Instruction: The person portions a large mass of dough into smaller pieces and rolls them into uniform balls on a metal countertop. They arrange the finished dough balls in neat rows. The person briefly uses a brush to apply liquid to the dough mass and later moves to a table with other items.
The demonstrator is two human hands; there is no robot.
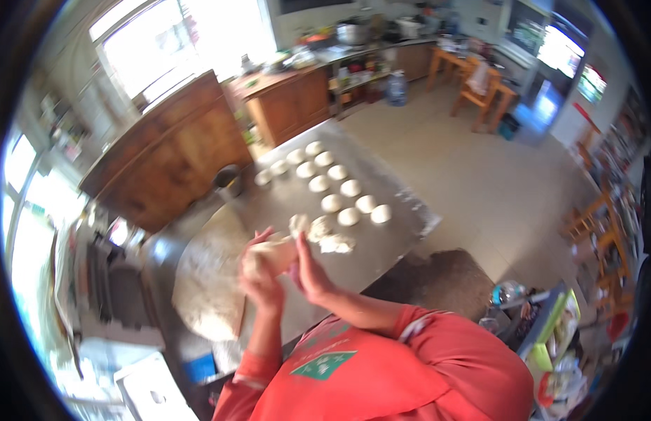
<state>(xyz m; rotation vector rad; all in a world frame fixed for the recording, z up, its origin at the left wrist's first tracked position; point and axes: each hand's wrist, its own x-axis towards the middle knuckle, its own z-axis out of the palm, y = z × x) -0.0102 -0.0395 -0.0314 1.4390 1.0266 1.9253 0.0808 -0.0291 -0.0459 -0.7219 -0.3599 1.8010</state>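
Note:
A pale piece of dough is held up between my two hands above the metal table. My left hand is wrapped round its left side. Against its right end presses my right hand, its fingers pointing up and partly hidden. Just beyond lie a few rough dough lumps: a small one, a rounder one and a ragged one. Farther off, several smooth dough balls sit in rows. Motion blurs the fingers somewhat.
A floury round wooden board lies to my left, with a dark metal cup behind it. A wooden cabinet back rises at the far left. Wooden chairs stand across the floor. A crowded shelf stands at my right.

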